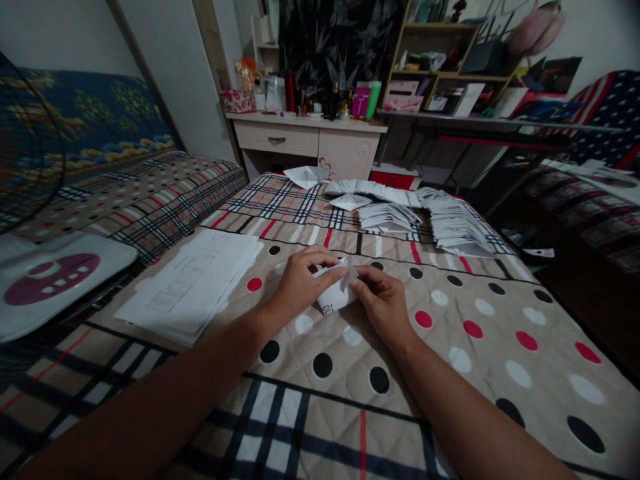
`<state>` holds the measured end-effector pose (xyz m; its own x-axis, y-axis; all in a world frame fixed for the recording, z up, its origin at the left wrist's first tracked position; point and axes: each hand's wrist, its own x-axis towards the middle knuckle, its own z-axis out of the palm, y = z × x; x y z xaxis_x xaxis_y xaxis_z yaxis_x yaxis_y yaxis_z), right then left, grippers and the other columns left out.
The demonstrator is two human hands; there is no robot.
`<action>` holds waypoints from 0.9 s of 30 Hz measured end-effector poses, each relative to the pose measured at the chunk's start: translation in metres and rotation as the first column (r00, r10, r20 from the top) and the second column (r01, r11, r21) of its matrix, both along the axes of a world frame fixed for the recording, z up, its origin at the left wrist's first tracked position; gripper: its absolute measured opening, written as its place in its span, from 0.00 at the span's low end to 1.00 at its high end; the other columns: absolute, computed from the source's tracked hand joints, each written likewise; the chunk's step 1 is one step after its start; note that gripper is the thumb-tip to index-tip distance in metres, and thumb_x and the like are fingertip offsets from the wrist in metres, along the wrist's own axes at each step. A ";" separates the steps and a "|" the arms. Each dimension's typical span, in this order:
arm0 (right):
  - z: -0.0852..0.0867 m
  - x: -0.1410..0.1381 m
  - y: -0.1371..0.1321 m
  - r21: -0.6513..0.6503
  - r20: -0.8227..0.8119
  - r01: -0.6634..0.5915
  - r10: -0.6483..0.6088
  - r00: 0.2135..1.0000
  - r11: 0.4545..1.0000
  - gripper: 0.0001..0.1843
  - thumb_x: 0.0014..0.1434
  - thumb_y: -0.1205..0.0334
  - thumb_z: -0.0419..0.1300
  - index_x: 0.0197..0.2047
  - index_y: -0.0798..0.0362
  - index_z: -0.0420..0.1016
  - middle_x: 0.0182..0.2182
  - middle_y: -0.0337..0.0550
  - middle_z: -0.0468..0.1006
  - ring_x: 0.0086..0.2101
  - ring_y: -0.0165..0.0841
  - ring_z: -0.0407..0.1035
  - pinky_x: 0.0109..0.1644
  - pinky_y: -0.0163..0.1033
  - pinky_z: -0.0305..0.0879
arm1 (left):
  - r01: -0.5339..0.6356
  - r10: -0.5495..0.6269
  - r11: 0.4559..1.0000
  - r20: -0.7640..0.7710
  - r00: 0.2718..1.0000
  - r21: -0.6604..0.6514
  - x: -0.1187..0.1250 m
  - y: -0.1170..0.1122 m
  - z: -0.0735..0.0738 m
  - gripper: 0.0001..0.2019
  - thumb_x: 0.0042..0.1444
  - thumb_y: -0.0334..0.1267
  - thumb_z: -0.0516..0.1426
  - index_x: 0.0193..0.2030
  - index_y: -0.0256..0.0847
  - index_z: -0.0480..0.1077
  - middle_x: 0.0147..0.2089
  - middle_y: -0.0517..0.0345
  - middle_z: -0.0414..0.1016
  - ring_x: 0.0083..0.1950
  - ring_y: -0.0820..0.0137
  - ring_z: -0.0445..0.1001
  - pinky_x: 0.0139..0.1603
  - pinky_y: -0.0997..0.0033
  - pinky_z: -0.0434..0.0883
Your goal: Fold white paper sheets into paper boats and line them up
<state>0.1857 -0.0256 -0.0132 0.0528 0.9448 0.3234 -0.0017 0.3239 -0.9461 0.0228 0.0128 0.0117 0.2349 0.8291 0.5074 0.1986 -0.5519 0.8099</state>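
Note:
A small folded sheet of white paper (334, 297) with some dark print is held between my two hands, just above the patterned bedspread (310, 340). My left hand (305, 277) pinches its upper left part, thumb lying along the top. On the other side, my right hand (381, 297) grips the right edge between thumb and fingers, where a flap stands up. The fingertips partly hide the folds. To the left lies a loose stack of printed sheets (195, 277).
Rows of folded white papers (457, 223) sit toward the bed's far right, with a larger folded piece (306, 175) at the far edge. A white plastic object with a purple panel (55, 280) stands at left. Beyond the bed is a cluttered dresser (300, 137).

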 end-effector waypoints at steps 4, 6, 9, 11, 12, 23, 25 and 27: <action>0.002 -0.002 -0.002 -0.018 0.042 -0.010 0.011 0.999 1.000 0.09 0.56 0.56 0.65 0.38 0.51 0.80 0.33 0.41 0.80 0.32 0.32 0.71 0.36 0.36 0.65 | -0.006 0.006 1.000 0.008 1.000 0.010 0.000 0.001 -0.001 0.05 0.55 0.34 0.61 0.30 0.37 0.76 0.35 0.54 0.77 0.38 0.71 0.75 0.41 0.71 0.71; 0.003 -0.004 -0.003 -0.027 0.103 -0.027 0.030 0.994 0.999 0.14 0.53 0.53 0.67 0.41 0.51 0.78 0.32 0.40 0.78 0.30 0.32 0.70 0.34 0.36 0.64 | -0.060 0.060 0.998 0.003 0.998 0.029 0.001 -0.002 -0.001 0.05 0.54 0.34 0.61 0.28 0.37 0.76 0.33 0.54 0.76 0.38 0.70 0.75 0.41 0.71 0.71; 0.001 -0.006 -0.005 -0.012 0.288 0.003 0.001 0.958 1.000 0.21 0.50 0.53 0.69 0.47 0.51 0.75 0.31 0.38 0.76 0.29 0.32 0.67 0.31 0.35 0.62 | -0.143 0.143 0.989 -0.008 0.990 0.039 0.005 -0.006 -0.001 0.06 0.52 0.32 0.62 0.26 0.37 0.75 0.32 0.55 0.75 0.36 0.71 0.74 0.39 0.72 0.70; 0.001 -0.007 -0.005 0.014 0.385 0.029 -0.032 0.923 0.999 0.17 0.54 0.56 0.65 0.47 0.52 0.74 0.31 0.38 0.74 0.29 0.31 0.66 0.31 0.35 0.60 | -0.163 0.163 0.986 -0.012 0.987 0.021 0.007 -0.008 -0.001 0.06 0.52 0.31 0.62 0.25 0.37 0.75 0.31 0.55 0.75 0.36 0.71 0.74 0.38 0.72 0.70; 0.002 -0.007 -0.006 0.024 0.407 0.040 -0.046 0.912 0.999 0.13 0.57 0.57 0.62 0.44 0.52 0.73 0.30 0.37 0.73 0.28 0.31 0.65 0.31 0.35 0.59 | -0.160 0.160 0.987 -0.012 0.987 0.004 0.008 -0.008 -0.001 0.06 0.52 0.32 0.62 0.25 0.37 0.75 0.32 0.55 0.75 0.36 0.71 0.74 0.37 0.72 0.70; 0.008 -0.008 -0.010 0.069 0.527 0.190 -0.197 0.826 0.979 0.07 0.61 0.61 0.53 0.38 0.53 0.71 0.24 0.36 0.70 0.24 0.30 0.62 0.28 0.35 0.55 | -0.071 0.081 0.982 0.047 0.996 -0.174 0.008 -0.004 -0.006 0.05 0.53 0.33 0.61 0.28 0.36 0.77 0.34 0.53 0.77 0.38 0.68 0.75 0.41 0.69 0.71; 0.009 -0.009 -0.010 0.111 0.578 0.216 -0.240 0.780 0.970 0.12 0.58 0.63 0.54 0.46 0.53 0.71 0.30 0.39 0.75 0.26 0.31 0.66 0.29 0.35 0.58 | -0.068 0.078 0.975 0.042 0.996 -0.210 0.007 -0.005 -0.005 0.06 0.53 0.33 0.61 0.27 0.36 0.77 0.33 0.53 0.77 0.37 0.68 0.75 0.41 0.69 0.70; 0.010 -0.009 -0.011 0.158 0.631 0.234 -0.281 0.723 0.959 0.15 0.57 0.64 0.54 0.48 0.54 0.70 0.34 0.43 0.78 0.28 0.33 0.69 0.31 0.35 0.59 | -0.067 0.079 0.968 0.039 0.996 -0.242 0.007 -0.005 -0.004 0.07 0.53 0.34 0.61 0.27 0.35 0.77 0.33 0.53 0.77 0.36 0.69 0.75 0.39 0.70 0.70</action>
